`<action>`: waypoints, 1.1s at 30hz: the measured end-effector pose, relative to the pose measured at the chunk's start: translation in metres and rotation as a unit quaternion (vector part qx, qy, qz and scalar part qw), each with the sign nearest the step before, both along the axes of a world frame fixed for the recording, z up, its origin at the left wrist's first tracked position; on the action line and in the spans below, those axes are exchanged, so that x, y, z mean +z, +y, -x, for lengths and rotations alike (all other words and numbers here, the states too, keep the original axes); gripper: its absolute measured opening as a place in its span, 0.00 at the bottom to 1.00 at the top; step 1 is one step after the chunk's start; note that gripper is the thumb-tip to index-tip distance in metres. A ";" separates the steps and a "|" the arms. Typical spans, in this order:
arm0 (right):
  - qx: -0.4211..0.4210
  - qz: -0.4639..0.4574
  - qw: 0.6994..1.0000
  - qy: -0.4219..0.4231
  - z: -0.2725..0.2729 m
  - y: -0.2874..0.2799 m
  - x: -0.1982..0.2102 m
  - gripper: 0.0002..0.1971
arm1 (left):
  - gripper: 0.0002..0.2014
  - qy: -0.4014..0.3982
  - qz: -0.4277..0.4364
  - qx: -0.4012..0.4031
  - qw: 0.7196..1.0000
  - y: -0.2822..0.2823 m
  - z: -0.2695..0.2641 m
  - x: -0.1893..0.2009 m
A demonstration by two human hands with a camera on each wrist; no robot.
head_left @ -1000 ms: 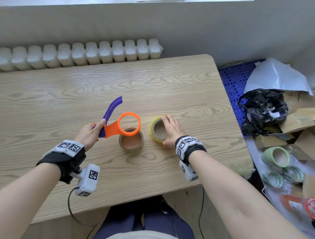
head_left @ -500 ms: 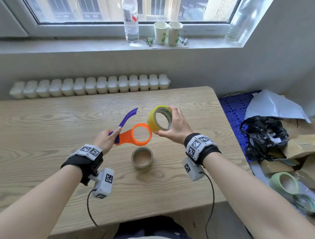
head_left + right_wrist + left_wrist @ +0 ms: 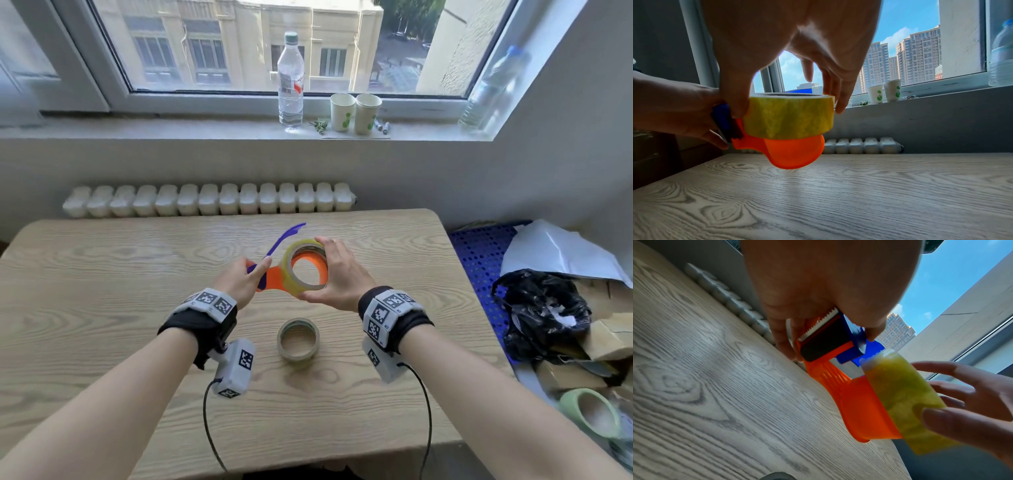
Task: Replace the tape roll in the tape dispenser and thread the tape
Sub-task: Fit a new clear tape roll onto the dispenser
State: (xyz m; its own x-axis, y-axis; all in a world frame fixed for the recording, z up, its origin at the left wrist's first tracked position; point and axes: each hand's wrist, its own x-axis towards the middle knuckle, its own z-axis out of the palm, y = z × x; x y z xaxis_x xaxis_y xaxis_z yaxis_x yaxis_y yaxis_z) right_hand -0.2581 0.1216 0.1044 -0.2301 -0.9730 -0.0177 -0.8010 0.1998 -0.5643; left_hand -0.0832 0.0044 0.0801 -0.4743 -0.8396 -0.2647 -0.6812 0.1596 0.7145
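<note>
My left hand (image 3: pixel 239 279) grips the orange tape dispenser (image 3: pixel 274 279) at its neck, by the blue handle (image 3: pixel 284 238), holding it above the table. In the left wrist view the dispenser's orange ring (image 3: pixel 865 408) and toothed cutter (image 3: pixel 818 326) show under my left hand (image 3: pixel 818 293). My right hand (image 3: pixel 337 274) holds the yellow tape roll (image 3: pixel 301 267) by its rim, thumb on one side and fingers on the other. The roll (image 3: pixel 789 116) sits partway over the orange ring (image 3: pixel 795 152), tilted. An empty brown tape core (image 3: pixel 298 339) lies flat on the table below.
The wooden table (image 3: pixel 102 291) spreads to both sides, its right edge beside a blue mat (image 3: pixel 479 246). A black bag (image 3: pixel 541 315), cardboard and spare tape rolls (image 3: pixel 589 411) lie on the floor at right. A radiator (image 3: pixel 205 200) runs behind the table.
My right hand lifted the yellow roll off the table and brought it left onto the dispenser's orange ring. The left hand raised the dispenser. My head tilted up toward the window.
</note>
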 end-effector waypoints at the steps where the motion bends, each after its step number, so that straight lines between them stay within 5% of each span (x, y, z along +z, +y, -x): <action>1: 0.002 0.000 1.000 0.009 -0.001 -0.001 0.000 0.53 | 0.28 -0.002 0.002 -0.002 1.000 -0.002 0.000 0.000; 10: -0.005 -0.020 0.997 0.075 -0.014 -0.004 -0.006 0.54 | 0.22 -0.001 0.002 0.016 1.000 -0.004 -0.004 0.000; 16: 0.000 -0.029 0.999 0.042 -0.018 -0.004 -0.014 0.59 | 0.20 -0.040 0.023 -0.023 0.999 0.002 -0.013 0.003; 20: 0.012 -0.003 0.999 0.035 -0.019 -0.003 -0.017 0.60 | 0.17 0.056 -0.044 0.000 0.997 0.002 -0.016 -0.001; 26: 0.001 0.018 1.000 0.017 -0.021 0.001 -0.022 0.60 | 0.21 0.091 -0.058 -0.019 0.994 -0.002 -0.023 -0.002; 29: -0.004 0.024 1.000 0.007 -0.021 0.002 -0.022 0.60 | 0.12 0.142 -0.095 -0.023 0.985 0.006 -0.021 0.011; 33: 0.000 0.002 1.000 -0.025 -0.020 0.002 -0.015 0.60 | 0.12 0.150 -0.091 -0.040 0.984 0.006 -0.022 0.013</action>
State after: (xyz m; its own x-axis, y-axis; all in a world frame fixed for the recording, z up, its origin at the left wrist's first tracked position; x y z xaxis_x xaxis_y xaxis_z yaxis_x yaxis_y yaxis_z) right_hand -0.2376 0.1236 0.0895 -0.2300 -0.9728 -0.0262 -0.7718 0.1988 -0.6040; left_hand -0.0609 0.0103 0.0927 -0.6169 -0.7479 -0.2452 -0.4257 0.0550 0.9032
